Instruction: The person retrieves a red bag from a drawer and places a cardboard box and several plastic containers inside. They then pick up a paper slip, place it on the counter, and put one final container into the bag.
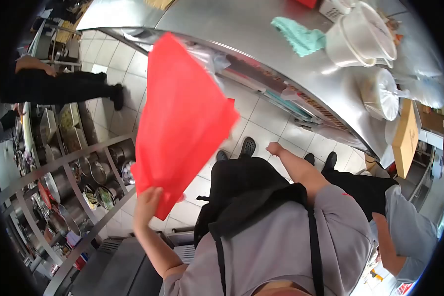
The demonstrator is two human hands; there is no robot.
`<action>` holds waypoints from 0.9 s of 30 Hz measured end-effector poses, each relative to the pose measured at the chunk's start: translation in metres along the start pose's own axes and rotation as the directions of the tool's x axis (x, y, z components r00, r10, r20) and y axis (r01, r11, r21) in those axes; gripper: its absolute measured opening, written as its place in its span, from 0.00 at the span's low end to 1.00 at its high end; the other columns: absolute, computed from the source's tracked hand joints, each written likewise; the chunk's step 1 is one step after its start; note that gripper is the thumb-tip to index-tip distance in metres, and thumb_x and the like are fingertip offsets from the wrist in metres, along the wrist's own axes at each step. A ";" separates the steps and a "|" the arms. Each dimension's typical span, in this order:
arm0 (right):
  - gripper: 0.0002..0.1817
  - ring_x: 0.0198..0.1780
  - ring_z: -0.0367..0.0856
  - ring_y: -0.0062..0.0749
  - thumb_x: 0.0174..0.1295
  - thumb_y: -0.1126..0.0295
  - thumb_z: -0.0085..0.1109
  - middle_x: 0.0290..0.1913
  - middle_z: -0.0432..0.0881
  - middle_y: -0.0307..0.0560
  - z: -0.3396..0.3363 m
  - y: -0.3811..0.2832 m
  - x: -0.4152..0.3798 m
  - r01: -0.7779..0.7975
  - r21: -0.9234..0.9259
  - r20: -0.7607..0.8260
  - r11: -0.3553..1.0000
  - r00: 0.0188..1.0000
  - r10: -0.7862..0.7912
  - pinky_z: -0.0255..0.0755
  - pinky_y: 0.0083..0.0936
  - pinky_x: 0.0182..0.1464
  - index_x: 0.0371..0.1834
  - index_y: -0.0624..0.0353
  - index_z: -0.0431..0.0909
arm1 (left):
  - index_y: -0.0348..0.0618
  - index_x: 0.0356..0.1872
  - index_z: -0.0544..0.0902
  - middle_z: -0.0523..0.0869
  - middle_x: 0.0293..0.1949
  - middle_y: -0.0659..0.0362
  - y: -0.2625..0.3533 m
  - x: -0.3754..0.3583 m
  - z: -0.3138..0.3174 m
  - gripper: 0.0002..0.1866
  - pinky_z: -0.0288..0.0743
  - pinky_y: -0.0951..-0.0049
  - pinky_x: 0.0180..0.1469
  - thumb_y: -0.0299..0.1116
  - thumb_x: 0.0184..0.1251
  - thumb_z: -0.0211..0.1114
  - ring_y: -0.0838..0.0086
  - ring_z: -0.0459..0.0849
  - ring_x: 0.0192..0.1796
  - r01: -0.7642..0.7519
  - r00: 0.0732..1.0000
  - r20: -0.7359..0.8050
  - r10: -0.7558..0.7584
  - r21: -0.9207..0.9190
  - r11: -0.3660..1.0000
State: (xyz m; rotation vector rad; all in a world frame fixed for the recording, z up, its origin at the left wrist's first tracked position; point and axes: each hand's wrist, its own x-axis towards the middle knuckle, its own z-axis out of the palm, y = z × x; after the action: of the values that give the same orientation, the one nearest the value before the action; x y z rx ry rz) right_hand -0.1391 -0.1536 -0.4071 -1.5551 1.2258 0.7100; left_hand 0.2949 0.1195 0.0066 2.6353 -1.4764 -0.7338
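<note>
My left hand is closed on the lower edge of a red plastic bag. Spread wide, the bag stretches up and away from the hand, over the tiled floor. My right hand is held out in front of my black apron, its fingers curled in and nothing visible in them. The underside of that fist is hidden. Beyond both hands runs a steel counter.
On the counter are a green cloth, white tubs and a bagged white container. A metal rack with pans stands at left. One person in black trousers is at left; another in grey is close at right.
</note>
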 end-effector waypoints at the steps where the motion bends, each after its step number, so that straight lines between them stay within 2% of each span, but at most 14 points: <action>1: 0.16 0.27 0.79 0.32 0.54 0.57 0.54 0.29 0.79 0.51 0.022 0.002 0.021 0.160 -0.442 -0.006 0.882 0.983 -0.181 0.72 0.31 0.29 0.30 0.61 0.76 | 0.37 0.32 0.82 0.83 0.28 0.45 0.009 0.013 0.024 0.20 0.74 0.62 0.35 0.47 0.61 0.55 0.57 0.82 0.31 0.282 0.902 0.313 -0.297 0.093 0.955; 3: 0.14 0.24 0.79 0.31 0.51 0.60 0.55 0.30 0.80 0.53 0.037 -0.038 0.034 0.294 -0.500 -0.051 0.815 0.929 -0.367 0.72 0.32 0.26 0.26 0.62 0.77 | 0.40 0.34 0.83 0.81 0.29 0.42 -0.036 -0.005 0.110 0.25 0.73 0.56 0.41 0.55 0.56 0.57 0.52 0.81 0.38 0.282 0.771 0.504 -0.389 0.277 0.918; 4: 0.12 0.25 0.79 0.31 0.53 0.62 0.53 0.29 0.80 0.50 0.038 -0.069 0.042 0.077 -0.058 -0.031 0.995 0.996 -0.079 0.71 0.30 0.24 0.32 0.59 0.77 | 0.41 0.33 0.83 0.82 0.31 0.43 -0.057 -0.011 0.158 0.25 0.73 0.56 0.42 0.56 0.54 0.58 0.51 0.81 0.39 0.347 0.693 0.598 -0.404 0.215 0.913; 5: 0.12 0.25 0.79 0.31 0.53 0.62 0.53 0.29 0.80 0.50 0.057 -0.082 0.055 0.063 -0.055 -0.008 0.997 0.998 -0.063 0.71 0.30 0.24 0.32 0.59 0.77 | 0.42 0.33 0.84 0.82 0.33 0.43 -0.074 -0.025 0.190 0.26 0.73 0.57 0.43 0.57 0.52 0.59 0.51 0.81 0.40 0.410 0.591 0.697 -0.405 0.173 0.896; 7: 0.12 0.25 0.78 0.30 0.54 0.63 0.52 0.29 0.79 0.47 0.075 -0.104 0.110 -0.162 0.381 0.004 0.910 0.985 0.173 0.71 0.27 0.23 0.38 0.57 0.75 | 0.40 0.34 0.83 0.81 0.35 0.42 -0.077 -0.036 0.239 0.26 0.73 0.57 0.45 0.57 0.52 0.59 0.51 0.80 0.42 0.380 0.641 0.697 -0.321 0.075 0.922; 9: 0.14 0.25 0.77 0.28 0.55 0.64 0.52 0.28 0.77 0.44 0.110 -0.111 0.151 -0.180 0.498 0.019 0.848 0.980 0.197 0.70 0.24 0.22 0.43 0.56 0.73 | 0.37 0.34 0.82 0.81 0.34 0.41 -0.076 -0.028 0.263 0.28 0.72 0.57 0.43 0.57 0.51 0.61 0.50 0.80 0.41 0.512 0.489 0.767 -0.414 0.132 0.849; 11: 0.14 0.24 0.78 0.33 0.55 0.64 0.51 0.28 0.78 0.46 0.166 -0.097 0.214 -0.156 0.205 -0.114 0.966 0.977 0.182 0.73 0.27 0.24 0.44 0.54 0.74 | 0.35 0.33 0.81 0.81 0.32 0.41 -0.082 -0.025 0.282 0.28 0.72 0.57 0.42 0.56 0.51 0.61 0.50 0.80 0.40 0.566 0.529 0.751 -0.396 0.035 0.823; 12: 0.17 0.39 0.79 0.40 0.52 0.66 0.52 0.42 0.77 0.51 0.182 -0.104 0.228 -0.051 -0.143 -0.074 0.988 0.996 0.041 0.75 0.36 0.39 0.48 0.49 0.74 | 0.34 0.31 0.80 0.81 0.30 0.41 -0.086 -0.026 0.288 0.28 0.72 0.57 0.40 0.56 0.51 0.62 0.49 0.80 0.39 0.602 0.574 0.725 -0.381 -0.058 0.796; 13: 0.17 0.39 0.79 0.40 0.52 0.66 0.52 0.42 0.77 0.51 0.191 -0.118 0.231 -0.047 -0.144 -0.060 0.989 0.997 0.038 0.75 0.36 0.39 0.48 0.49 0.74 | 0.34 0.31 0.80 0.81 0.30 0.41 -0.088 -0.022 0.292 0.28 0.72 0.57 0.40 0.56 0.51 0.62 0.49 0.80 0.39 0.611 0.564 0.728 -0.391 -0.049 0.790; 15: 0.21 0.59 0.66 0.48 0.49 0.66 0.54 0.61 0.63 0.56 0.213 -0.144 0.232 0.139 -0.537 -0.019 0.832 0.984 -0.177 0.65 0.48 0.54 0.51 0.44 0.74 | 0.33 0.27 0.78 0.80 0.26 0.42 -0.092 -0.017 0.299 0.26 0.70 0.58 0.36 0.54 0.52 0.62 0.49 0.79 0.35 0.702 0.571 0.703 -0.424 -0.150 0.696; 16: 0.23 0.70 0.46 0.51 0.51 0.66 0.53 0.71 0.43 0.53 0.231 -0.149 0.249 0.065 -0.452 0.055 0.889 0.997 -0.045 0.51 0.53 0.63 0.54 0.40 0.72 | 0.33 0.25 0.77 0.78 0.24 0.42 -0.098 -0.021 0.308 0.24 0.69 0.58 0.35 0.51 0.54 0.62 0.50 0.78 0.33 0.699 0.592 0.692 -0.413 -0.186 0.690; 19: 0.21 0.71 0.41 0.54 0.57 0.64 0.47 0.72 0.40 0.54 0.268 -0.154 0.275 0.146 -0.707 0.018 0.692 0.982 -0.189 0.45 0.53 0.66 0.57 0.39 0.70 | 0.34 0.25 0.77 0.77 0.24 0.42 -0.103 -0.024 0.309 0.24 0.68 0.59 0.33 0.51 0.55 0.61 0.50 0.78 0.31 0.712 0.516 0.741 -0.429 -0.093 0.696; 22: 0.22 0.72 0.37 0.54 0.60 0.64 0.43 0.72 0.40 0.51 0.287 -0.147 0.311 0.077 -0.862 0.021 0.501 0.993 -0.116 0.39 0.53 0.68 0.59 0.40 0.68 | 0.33 0.25 0.76 0.78 0.24 0.43 -0.109 -0.013 0.305 0.24 0.68 0.60 0.34 0.51 0.56 0.61 0.51 0.79 0.31 0.754 0.464 0.810 -0.359 -0.149 0.640; 27: 0.22 0.72 0.38 0.52 0.62 0.63 0.40 0.72 0.42 0.49 0.293 -0.117 0.362 0.043 -0.862 -0.054 0.505 0.983 -0.175 0.38 0.55 0.67 0.60 0.41 0.67 | 0.33 0.26 0.75 0.78 0.24 0.43 -0.126 -0.004 0.324 0.22 0.69 0.60 0.34 0.48 0.56 0.62 0.50 0.78 0.32 0.790 0.513 0.713 -0.479 -0.174 0.587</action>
State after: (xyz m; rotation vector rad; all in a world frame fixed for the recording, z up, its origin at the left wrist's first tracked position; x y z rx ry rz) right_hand 0.1221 -0.0109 -0.7839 -2.5223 0.8460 1.2705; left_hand 0.2591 0.2555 -0.3120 2.5669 -0.0632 -1.8628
